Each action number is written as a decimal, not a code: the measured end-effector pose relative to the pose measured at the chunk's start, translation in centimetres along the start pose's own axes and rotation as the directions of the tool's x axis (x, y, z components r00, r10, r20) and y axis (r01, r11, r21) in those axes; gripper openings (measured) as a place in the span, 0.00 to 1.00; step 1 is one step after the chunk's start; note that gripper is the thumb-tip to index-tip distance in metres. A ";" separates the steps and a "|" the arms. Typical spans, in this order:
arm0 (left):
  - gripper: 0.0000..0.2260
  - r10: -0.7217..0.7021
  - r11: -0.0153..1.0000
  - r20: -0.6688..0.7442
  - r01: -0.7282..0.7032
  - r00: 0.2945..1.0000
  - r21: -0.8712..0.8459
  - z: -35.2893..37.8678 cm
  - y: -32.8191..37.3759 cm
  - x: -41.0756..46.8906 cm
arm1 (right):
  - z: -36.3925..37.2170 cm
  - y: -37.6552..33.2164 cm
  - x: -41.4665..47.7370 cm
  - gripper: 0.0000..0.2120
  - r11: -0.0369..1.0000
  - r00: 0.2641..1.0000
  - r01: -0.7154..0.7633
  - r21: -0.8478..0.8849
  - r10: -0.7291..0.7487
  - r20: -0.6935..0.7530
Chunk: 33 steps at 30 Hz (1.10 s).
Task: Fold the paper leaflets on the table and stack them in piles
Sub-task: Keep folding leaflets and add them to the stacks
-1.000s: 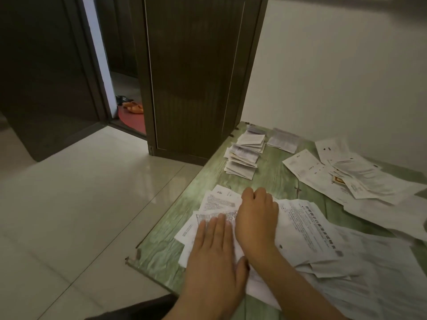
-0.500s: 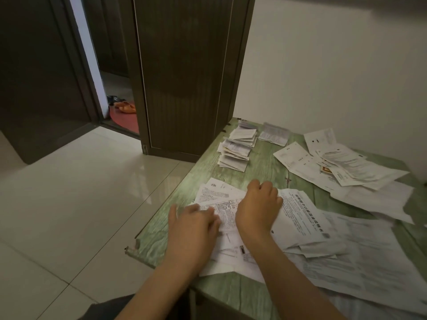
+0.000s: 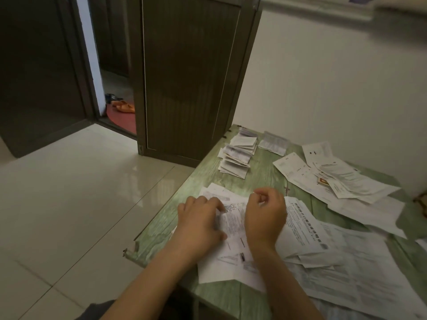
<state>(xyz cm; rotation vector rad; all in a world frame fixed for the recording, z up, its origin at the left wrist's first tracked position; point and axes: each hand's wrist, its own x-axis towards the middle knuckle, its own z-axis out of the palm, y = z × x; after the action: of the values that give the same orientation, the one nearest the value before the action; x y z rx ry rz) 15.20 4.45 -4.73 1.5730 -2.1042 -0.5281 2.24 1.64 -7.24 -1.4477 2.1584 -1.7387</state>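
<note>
Paper leaflet (image 3: 233,219) on table (image 3: 261,179); left hand (image 3: 198,224) grips it, right hand (image 3: 265,219) curled over.

Green table (image 3: 265,179) bears loose leaflets (image 3: 293,169) and a folded pile (image 3: 235,158).

- there is just one camera, worn on the person's head.
- it looks forward and down, over both arms, at the left hand (image 3: 198,224) and the right hand (image 3: 265,218).
- the hands and the leaflet (image 3: 232,218) between them are close, low in the middle.
- the green table (image 3: 261,179) runs off to the right; the floor (image 3: 80,192) and a dark door (image 3: 189,77) are farther away, up and to the left.
</note>
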 end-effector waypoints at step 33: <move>0.08 -0.243 0.279 0.202 0.268 0.949 -0.922 -0.9 3.9 5.0 | -0.9 2.4 12.0 0.03 0.720 0.774 -0.621 0.309 0.501 0.388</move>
<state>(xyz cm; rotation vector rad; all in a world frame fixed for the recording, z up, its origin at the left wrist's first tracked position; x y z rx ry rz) 11.50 0.70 -1.18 1.0874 -1.0060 -1.5607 -6.61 -5.56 -2.70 -0.7416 1.6751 -1.5153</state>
